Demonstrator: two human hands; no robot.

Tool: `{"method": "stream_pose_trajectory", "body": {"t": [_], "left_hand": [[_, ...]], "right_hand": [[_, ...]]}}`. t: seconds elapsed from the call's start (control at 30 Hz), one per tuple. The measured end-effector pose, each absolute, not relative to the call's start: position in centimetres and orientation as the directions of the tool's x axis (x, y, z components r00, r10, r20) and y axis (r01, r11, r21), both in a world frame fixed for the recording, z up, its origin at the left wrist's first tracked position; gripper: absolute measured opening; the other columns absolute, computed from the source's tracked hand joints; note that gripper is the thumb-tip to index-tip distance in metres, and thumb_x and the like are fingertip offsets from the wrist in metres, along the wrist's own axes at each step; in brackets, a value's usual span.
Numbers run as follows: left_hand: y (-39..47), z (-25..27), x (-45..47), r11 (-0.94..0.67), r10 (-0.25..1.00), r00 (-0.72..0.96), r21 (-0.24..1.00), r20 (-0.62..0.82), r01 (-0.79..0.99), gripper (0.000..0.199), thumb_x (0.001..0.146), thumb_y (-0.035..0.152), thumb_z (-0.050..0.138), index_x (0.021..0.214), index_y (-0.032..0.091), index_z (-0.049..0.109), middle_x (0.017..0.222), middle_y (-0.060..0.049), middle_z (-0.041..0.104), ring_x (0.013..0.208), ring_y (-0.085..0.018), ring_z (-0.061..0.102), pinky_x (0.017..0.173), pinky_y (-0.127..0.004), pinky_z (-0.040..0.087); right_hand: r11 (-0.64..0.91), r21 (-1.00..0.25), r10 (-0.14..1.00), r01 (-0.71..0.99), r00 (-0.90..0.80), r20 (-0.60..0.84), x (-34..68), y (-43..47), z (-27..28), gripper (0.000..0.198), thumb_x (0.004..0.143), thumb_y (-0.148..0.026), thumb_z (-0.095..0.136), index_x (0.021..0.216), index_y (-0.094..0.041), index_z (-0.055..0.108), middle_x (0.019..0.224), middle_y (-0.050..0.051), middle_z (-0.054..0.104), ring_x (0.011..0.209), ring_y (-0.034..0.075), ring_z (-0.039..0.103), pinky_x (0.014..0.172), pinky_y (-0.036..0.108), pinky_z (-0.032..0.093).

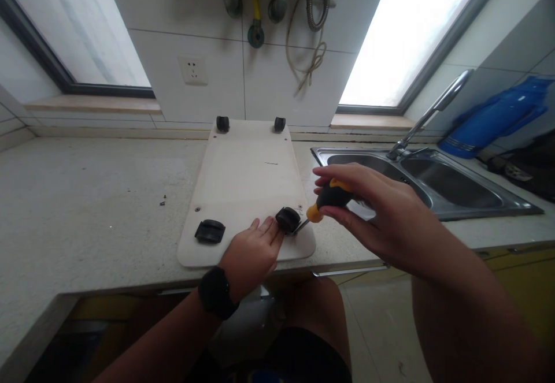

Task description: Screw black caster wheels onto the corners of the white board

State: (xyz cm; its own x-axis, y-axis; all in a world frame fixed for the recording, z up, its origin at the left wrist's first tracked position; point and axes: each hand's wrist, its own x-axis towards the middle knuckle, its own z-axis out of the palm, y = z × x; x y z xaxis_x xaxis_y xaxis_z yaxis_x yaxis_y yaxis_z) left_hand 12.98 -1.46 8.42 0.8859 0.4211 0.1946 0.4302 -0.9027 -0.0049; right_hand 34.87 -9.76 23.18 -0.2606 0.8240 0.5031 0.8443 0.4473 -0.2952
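A white board (251, 181) with rounded corners lies on the counter, a black caster wheel near each corner. My right hand (368, 198) is closed round the black and yellow handle of a screwdriver (332, 197). Its tip slants down to the base of the near right caster (288, 219); the exact contact point is too small to make out. My left hand (254, 250), with a black watch on the wrist, rests flat on the board, fingers stretched out and touching that caster's left side. Left of it sits the near left caster (210, 231).
Small dark screws (163, 201) lie on the counter (108, 209) left of the board. On the right is a steel double sink (468, 198) with a faucet (429, 114). A blue thermos (494, 117) stands beyond it. Pipes and an outlet (193, 71) are on the tiled wall.
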Motion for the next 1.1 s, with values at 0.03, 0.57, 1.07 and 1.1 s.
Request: {"method": "stream_pose_trajectory", "body": {"t": [0.03, 0.57, 1.07, 1.1], "left_hand": [[-1.5, 8.0, 12.9, -0.905, 0.415, 0.887, -0.013, 0.201, 0.426, 0.062, 0.093, 0.014, 0.068, 0.152, 0.002, 0.053, 0.155, -0.026, 0.059, 0.145, -0.038, 0.058, 0.122, -0.057, 0.049], [-0.9, 5.9, 12.3, -0.91, 0.392, 0.879, -0.028, 0.27, 0.415, 0.059, 0.093, 0.014, 0.069, 0.15, 0.007, 0.056, 0.154, -0.021, 0.063, 0.147, -0.036, 0.057, 0.123, -0.056, 0.047], [-0.9, 6.1, 12.4, -0.905, 0.401, 0.883, -0.043, 0.246, 0.423, 0.057, 0.096, 0.015, 0.065, 0.151, 0.005, 0.055, 0.154, -0.021, 0.062, 0.146, -0.035, 0.057, 0.123, -0.055, 0.047], [-0.9, 6.1, 12.4, -0.905, 0.398, 0.883, -0.05, 0.25, 0.422, 0.056, 0.097, 0.015, 0.064, 0.151, 0.004, 0.054, 0.154, -0.021, 0.062, 0.146, -0.035, 0.058, 0.123, -0.056, 0.048]], "right_hand": [[0.453, -0.278, 0.82, 0.847, -0.272, 0.504, 34.8, -9.7, 23.1, 0.046, 0.099, -0.022, 0.067, 0.143, -0.03, 0.057, 0.127, 0.008, 0.073, 0.104, 0.024, 0.075, 0.093, 0.043, 0.063], [0.469, -0.311, 0.839, 0.827, -0.307, 0.449, 35.3, -9.1, 22.2, 0.065, 0.099, -0.017, 0.061, 0.159, -0.032, 0.042, 0.134, 0.01, 0.069, 0.115, 0.026, 0.072, 0.097, 0.045, 0.061], [0.453, -0.238, 0.849, 0.859, -0.334, 0.41, 34.8, -9.5, 22.7, 0.07, 0.101, -0.02, 0.059, 0.165, -0.026, 0.031, 0.146, 0.013, 0.066, 0.12, 0.025, 0.071, 0.1, 0.043, 0.059], [0.441, -0.221, 0.852, 0.87, -0.328, 0.408, 34.8, -9.6, 22.8, 0.065, 0.101, -0.02, 0.06, 0.162, -0.026, 0.037, 0.138, 0.011, 0.07, 0.115, 0.024, 0.072, 0.097, 0.041, 0.059]]}}
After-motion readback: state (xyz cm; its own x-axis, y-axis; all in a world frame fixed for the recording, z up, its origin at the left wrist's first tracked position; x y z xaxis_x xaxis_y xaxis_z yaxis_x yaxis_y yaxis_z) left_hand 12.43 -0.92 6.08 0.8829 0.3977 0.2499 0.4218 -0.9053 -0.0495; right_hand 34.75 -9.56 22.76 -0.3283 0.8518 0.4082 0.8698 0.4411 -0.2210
